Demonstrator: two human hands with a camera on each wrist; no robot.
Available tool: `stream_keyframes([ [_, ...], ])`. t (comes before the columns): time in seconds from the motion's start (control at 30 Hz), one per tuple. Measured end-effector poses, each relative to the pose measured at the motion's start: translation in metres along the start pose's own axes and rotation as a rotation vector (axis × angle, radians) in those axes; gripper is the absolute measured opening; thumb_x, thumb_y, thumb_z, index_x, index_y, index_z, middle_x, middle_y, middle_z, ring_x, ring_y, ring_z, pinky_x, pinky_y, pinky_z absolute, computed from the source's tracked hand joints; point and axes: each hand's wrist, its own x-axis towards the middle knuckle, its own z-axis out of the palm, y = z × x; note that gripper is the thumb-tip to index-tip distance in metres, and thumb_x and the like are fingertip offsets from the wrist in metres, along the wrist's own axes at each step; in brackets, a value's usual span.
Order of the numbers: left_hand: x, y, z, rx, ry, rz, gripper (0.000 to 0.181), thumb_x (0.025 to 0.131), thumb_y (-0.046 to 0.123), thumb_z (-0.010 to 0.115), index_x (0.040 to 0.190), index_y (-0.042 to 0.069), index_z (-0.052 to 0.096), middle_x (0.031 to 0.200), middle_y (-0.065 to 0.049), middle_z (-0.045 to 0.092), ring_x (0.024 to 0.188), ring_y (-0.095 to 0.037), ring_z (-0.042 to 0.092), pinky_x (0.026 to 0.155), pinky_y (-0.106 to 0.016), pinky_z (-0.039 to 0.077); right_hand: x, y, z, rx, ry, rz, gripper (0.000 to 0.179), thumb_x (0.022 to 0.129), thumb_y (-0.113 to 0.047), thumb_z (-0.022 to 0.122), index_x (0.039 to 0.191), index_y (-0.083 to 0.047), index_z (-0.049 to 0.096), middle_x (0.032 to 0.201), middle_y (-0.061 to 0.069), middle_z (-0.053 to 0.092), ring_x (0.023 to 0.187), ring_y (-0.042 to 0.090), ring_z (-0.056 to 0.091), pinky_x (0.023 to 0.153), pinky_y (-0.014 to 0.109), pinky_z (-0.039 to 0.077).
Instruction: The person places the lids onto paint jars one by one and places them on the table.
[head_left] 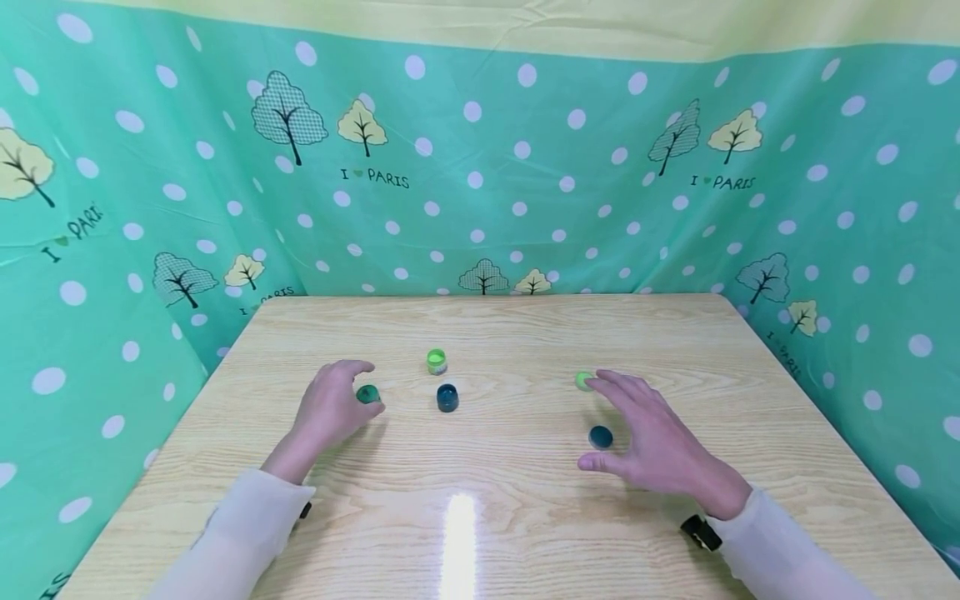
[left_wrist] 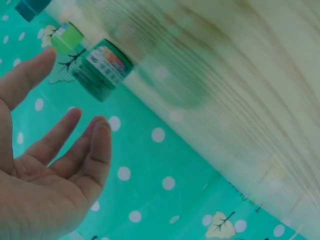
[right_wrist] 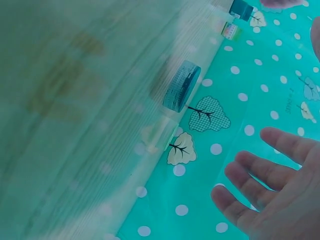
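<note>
My left hand (head_left: 333, 407) arches around a small green paint jar (head_left: 367, 394); in the left wrist view the labelled jar (left_wrist: 107, 67) stands apart from the fingers. To its right are an uncapped light green jar (head_left: 437, 362) and a dark blue jar (head_left: 447, 398). Over on the right side, my right hand (head_left: 652, 433) hovers with thumb and fingers spread, holding nothing. Between them lies a dark blue lid (head_left: 601, 437), seen edge-on as a ribbed disc (right_wrist: 182, 86) in the right wrist view. A light green lid (head_left: 583, 381) is partly behind the fingertips.
The wooden table (head_left: 517, 333) carries these jars and lids. A green dotted curtain (head_left: 480, 167) hangs behind it and at both sides. Light glares off the front of the tabletop. A black strap (head_left: 701, 532) sits at the right wrist.
</note>
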Motion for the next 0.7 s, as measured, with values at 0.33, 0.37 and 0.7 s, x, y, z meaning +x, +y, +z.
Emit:
stream_keyframes([
  [0.33, -0.003, 0.016, 0.008, -0.102, 0.057, 0.069, 0.059, 0.079, 0.011, 0.089, 0.132, 0.002, 0.065, 0.126, -0.018, 0.066, 0.104, -0.035, 0.065, 0.087, -0.047, 0.056, 0.002, 0.001, -0.002, 0.023, -0.005, 0.042, 0.099, 0.074, -0.056, 0.088, 0.155, -0.022, 0.043, 0.155, 0.015, 0.044, 0.142, 0.038, 0.038, 0.105, 0.071, 0.036],
  [0.37, -0.003, 0.018, 0.009, -0.116, 0.058, 0.076, 0.058, 0.079, 0.011, 0.089, 0.132, 0.002, 0.065, 0.125, -0.018, 0.067, 0.101, -0.035, 0.066, 0.085, -0.046, 0.056, 0.002, 0.001, -0.002, 0.025, -0.005, 0.046, 0.099, 0.074, -0.056, 0.088, 0.155, -0.022, 0.043, 0.155, 0.014, 0.044, 0.142, 0.038, 0.038, 0.105, 0.071, 0.036],
  [0.7, 0.000, 0.034, 0.022, -0.272, -0.018, 0.040, 0.058, 0.077, 0.010, 0.090, 0.130, 0.004, 0.067, 0.121, -0.016, 0.068, 0.099, -0.035, 0.066, 0.085, -0.042, 0.057, 0.002, 0.001, -0.001, 0.049, 0.006, 0.058, 0.097, 0.072, -0.054, 0.090, 0.153, -0.021, 0.046, 0.154, 0.014, 0.046, 0.141, 0.038, 0.040, 0.103, 0.070, 0.039],
])
